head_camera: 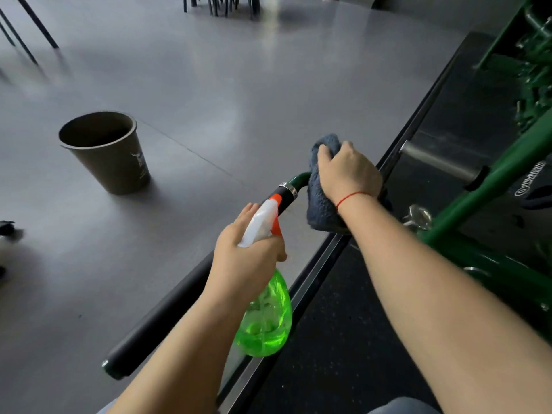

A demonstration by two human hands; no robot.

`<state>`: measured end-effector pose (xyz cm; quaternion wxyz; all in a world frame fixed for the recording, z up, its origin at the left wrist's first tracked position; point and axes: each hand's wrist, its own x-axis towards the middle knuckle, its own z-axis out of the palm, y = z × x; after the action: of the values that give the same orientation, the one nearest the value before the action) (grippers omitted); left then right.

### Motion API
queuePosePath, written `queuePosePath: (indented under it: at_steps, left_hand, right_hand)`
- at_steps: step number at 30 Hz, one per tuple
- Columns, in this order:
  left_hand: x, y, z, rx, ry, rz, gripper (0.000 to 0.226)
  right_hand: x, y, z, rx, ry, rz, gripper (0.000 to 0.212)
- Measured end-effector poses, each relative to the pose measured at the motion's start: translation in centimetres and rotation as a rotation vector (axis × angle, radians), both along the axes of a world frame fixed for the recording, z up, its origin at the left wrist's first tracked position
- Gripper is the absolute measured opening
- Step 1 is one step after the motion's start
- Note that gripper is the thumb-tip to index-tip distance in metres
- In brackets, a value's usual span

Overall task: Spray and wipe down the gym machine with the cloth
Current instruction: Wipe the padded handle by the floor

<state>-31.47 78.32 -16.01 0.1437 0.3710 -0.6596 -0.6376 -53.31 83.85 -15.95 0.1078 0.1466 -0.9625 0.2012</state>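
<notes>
Grey floor (209, 85); hands (248, 258) (349, 171) round bottle (265, 318), cloth (321, 210)

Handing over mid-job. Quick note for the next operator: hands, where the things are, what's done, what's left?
Left hand grips the spray bottle at its neck, nozzle towards the handle bar.
Right hand grips the cloth round the bar's green bend.
Done: cannot tell how much is wiped.
Left: likely the black grip and green frame.
</notes>
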Motion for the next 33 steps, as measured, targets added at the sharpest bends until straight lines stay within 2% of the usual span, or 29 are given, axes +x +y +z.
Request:
queuePosePath:
  at_steps: [1,3,6,8,10,12,15,19,22,24,27,29,33]
  left_hand:
    - [0.1,0.0,0.2,-0.003,0.011,0.001,0.053]
    - [0.0,0.1,0.4,-0.008,0.016,-0.003,0.038]
    - [0.0,0.2,0.7,0.006,0.038,-0.006,0.022]
    - [0.1,0.2,0.6,0.008,0.049,-0.003,0.022]
    - [0.1,0.3,0.8,0.02,0.051,0.005,0.022]
    - [-0.1,0.2,0.8,0.035,0.055,0.019,0.024]
    - [-0.1,0.3,1.0,0.035,0.072,0.043,0.027]
    - [0.0,0.7,1.3,0.02,0.09,0.036,0.035]
    - [0.0,0.7,1.4,0.048,0.096,0.058,0.038]
    - [0.1,0.7,1.3,0.073,0.104,0.059,0.037]
    - [0.1,0.8,1.2,0.088,0.125,0.059,0.035]
    - [0.0,0.8,1.1,0.073,0.123,0.067,0.031]
    - [-0.1,0.6,0.7,0.069,0.141,0.088,0.029]
  right_hand:
    - [1.2,0.2,-0.8,-0.007,0.169,0.033,0.047]
    - [3.3,0.7,-2.5,0.033,0.36,0.077,0.046]
    - [5.3,1.3,-4.3,0.067,0.422,0.107,0.053]
    - [5.9,1.8,-4.1,-0.035,0.388,0.165,0.052]
    - [5.8,1.8,-3.1,-0.191,0.316,0.315,0.045]
    - [5.7,1.5,-2.0,-0.212,0.287,0.494,0.04]
    - [5.2,0.5,0.1,-0.058,0.171,0.575,0.039]
    - [3.3,-2.3,3.0,0.202,-0.07,0.469,0.032]
    - [2.5,-5.2,3.6,0.389,-0.131,0.399,0.036]
    - [2.2,-6.3,3.6,0.426,-0.196,0.362,0.042]
    - [1.7,-6.6,4.2,0.393,-0.283,0.342,0.04]
    - [1.5,-6.0,4.0,0.341,-0.274,0.362,0.041]
    - [2.2,-3.8,2.2,0.162,-0.058,0.462,0.034]
